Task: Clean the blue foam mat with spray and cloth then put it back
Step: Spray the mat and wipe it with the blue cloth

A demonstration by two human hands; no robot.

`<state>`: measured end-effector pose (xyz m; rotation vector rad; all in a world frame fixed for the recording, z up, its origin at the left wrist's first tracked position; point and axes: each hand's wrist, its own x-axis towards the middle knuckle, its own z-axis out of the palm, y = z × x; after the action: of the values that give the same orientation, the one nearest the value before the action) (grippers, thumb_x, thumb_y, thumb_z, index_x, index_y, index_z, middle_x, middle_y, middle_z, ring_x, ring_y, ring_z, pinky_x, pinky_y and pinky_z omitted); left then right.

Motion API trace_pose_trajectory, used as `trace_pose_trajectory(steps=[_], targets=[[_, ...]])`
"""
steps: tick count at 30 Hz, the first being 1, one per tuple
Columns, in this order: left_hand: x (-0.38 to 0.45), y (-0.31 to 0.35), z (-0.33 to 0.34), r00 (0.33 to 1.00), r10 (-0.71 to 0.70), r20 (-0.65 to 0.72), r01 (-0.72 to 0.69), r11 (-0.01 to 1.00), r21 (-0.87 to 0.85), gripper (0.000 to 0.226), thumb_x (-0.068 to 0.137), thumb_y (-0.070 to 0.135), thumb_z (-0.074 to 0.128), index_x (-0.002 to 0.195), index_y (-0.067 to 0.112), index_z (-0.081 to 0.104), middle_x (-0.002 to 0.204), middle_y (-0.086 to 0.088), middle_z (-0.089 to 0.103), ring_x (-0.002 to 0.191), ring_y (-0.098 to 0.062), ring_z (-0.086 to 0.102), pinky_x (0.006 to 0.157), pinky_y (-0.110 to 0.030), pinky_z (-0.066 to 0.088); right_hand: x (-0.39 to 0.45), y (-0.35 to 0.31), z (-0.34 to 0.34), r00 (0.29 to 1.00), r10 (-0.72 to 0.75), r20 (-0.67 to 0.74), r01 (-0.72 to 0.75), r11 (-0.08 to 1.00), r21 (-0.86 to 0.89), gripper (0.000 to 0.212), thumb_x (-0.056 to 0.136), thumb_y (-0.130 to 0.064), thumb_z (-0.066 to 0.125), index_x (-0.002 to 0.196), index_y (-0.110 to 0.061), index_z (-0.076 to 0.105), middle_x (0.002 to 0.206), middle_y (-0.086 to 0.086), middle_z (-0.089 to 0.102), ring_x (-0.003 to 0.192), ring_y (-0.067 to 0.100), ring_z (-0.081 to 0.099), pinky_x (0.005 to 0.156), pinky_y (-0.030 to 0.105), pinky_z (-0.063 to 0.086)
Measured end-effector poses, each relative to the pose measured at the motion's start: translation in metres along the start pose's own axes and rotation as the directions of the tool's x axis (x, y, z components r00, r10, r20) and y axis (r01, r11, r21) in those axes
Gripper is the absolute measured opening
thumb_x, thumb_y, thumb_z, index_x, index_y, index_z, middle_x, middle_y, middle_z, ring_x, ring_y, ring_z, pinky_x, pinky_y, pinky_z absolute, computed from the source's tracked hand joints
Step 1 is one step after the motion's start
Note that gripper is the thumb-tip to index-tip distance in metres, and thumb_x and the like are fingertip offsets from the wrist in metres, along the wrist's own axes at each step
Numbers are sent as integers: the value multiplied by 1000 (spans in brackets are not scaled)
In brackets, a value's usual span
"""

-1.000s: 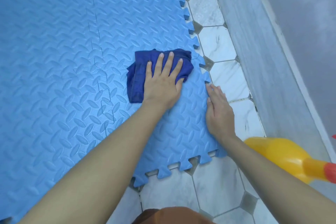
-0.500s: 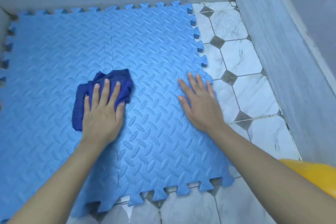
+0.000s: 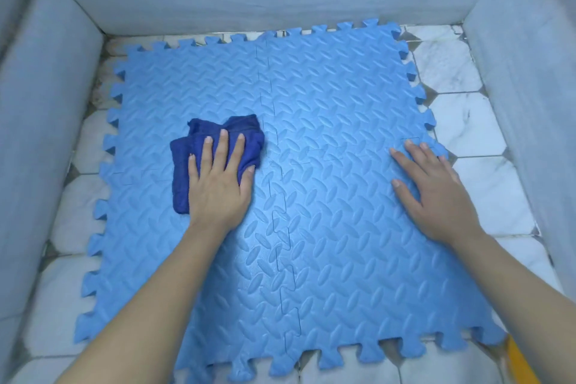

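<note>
Item: blue foam mat (image 3: 327, 196), laid flat on a pale tiled floor (image 3: 467, 121) inside a grey-walled recess; all places are given from the mat.

Hands: the left hand (image 3: 218, 184) is pressed flat, fingers straight and spread, on a crumpled dark blue cloth (image 3: 199, 162) left of the mat's centre seam. The right hand (image 3: 436, 193) is laid flat and empty on the mat near its right edge, fingers straight. The two hands are well apart.

Step in hand, judged: wiping. Even downward pressure is best kept through the palm, the cloth worked in overlapping passes across the raised pattern and along the seams, where grime is likely held. The right side is best held down throughout, so that the light foam is not dragged or buckled.

Appearance: four interlocked tiles, bright blue, embossed with small oval ridges; jigsaw teeth run round the border. A faint sheen is seen near the centre; whether it is wet cannot be told. A yellow object (image 3: 520, 362), only partly seen, lies beyond the near right corner.
</note>
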<state>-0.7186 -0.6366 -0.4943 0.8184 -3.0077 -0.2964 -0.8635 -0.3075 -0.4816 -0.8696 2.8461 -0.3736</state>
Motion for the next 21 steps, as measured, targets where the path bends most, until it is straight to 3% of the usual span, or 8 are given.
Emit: trace_pose_trajectory(steps=[3, 8, 11, 13, 15, 17, 18, 21], targets=[[10, 9, 0, 995, -101, 5, 101, 995, 0, 60, 97, 52, 21, 153, 31, 14, 162, 0, 9, 148, -26, 4, 117, -51, 3, 0, -4, 1, 1000, 16, -2, -16, 1000, -4, 57, 96, -50, 29, 151, -35, 29, 160, -8, 24, 150, 14, 14, 123, 40, 9], [28, -2, -26, 947, 14, 320, -21, 1000, 19, 88, 70, 81, -15, 143, 35, -25, 155, 8, -28, 146, -23, -19, 118, -50, -7, -5, -14, -3, 997, 73, 10, -73, 997, -33, 59, 96, -53, 24, 151, -33, 32, 159, -9, 26, 150, 14, 17, 122, 42, 13], [42, 10, -73, 878, 28, 478, -34, 999, 3, 111, 50, 83, -17, 150, 34, -15, 157, 5, -25, 146, -25, -20, 115, -54, -9, 4, -30, -14, 980, 168, 103, -165, 985, -42, 60, 90, -52, 34, 145, -30, 43, 155, -5, 36, 145, 18, 30, 116, 41, 25], [58, 23, -122, 909, 119, 400, -131, 991, 3, 109, 57, 78, -14, 153, 29, -4, 159, 3, -20, 147, -27, -15, 115, -53, -6, 30, -49, -41, 974, 180, 138, -169, 982, -87, 67, 83, -58, 32, 142, -27, 44, 147, -2, 46, 137, 22, 43, 110, 40, 34], [82, 36, -177, 945, 315, 88, -324, 939, 119, 90, 81, 73, -3, 153, 22, 16, 159, -3, -5, 148, -31, 9, 115, -51, 12, 65, -74, -81, 997, 78, 9, -78, 995, -61, 69, 83, -57, 37, 142, -21, 45, 142, 5, 52, 135, 27, 47, 108, 43, 37], [110, 50, -248, 855, 468, -225, -410, 874, 260, 65, 93, 56, 25, 144, 19, 42, 155, -10, 28, 137, -33, 39, 105, -50, 36, 101, -111, -148, 992, 58, -111, -54, 998, 34, 63, 92, -48, 44, 148, -21, 36, 153, 3, 39, 146, 22, 29, 118, 36, 24], [123, 58, -284, 803, 503, -321, -421, 859, 292, 60, 92, 51, 32, 141, 19, 46, 151, -11, 37, 134, -32, 43, 102, -50, 40, 119, -129, -182, 985, 30, -168, -16, 997, 80, 62, 95, -42, 47, 151, -22, 31, 157, 0, 32, 149, 19, 20, 120, 33, 17], [148, 83, -377, 716, 514, -472, -404, 857, 321, 60, 90, 44, 34, 142, 17, 43, 151, -12, 37, 137, -33, 39, 104, -49, 38, 163, -179, -284, 888, -47, -458, 127, 981, 145, 63, 93, -29, 58, 150, -18, 33, 158, 5, 30, 150, 21, 16, 121, 36, 18]])
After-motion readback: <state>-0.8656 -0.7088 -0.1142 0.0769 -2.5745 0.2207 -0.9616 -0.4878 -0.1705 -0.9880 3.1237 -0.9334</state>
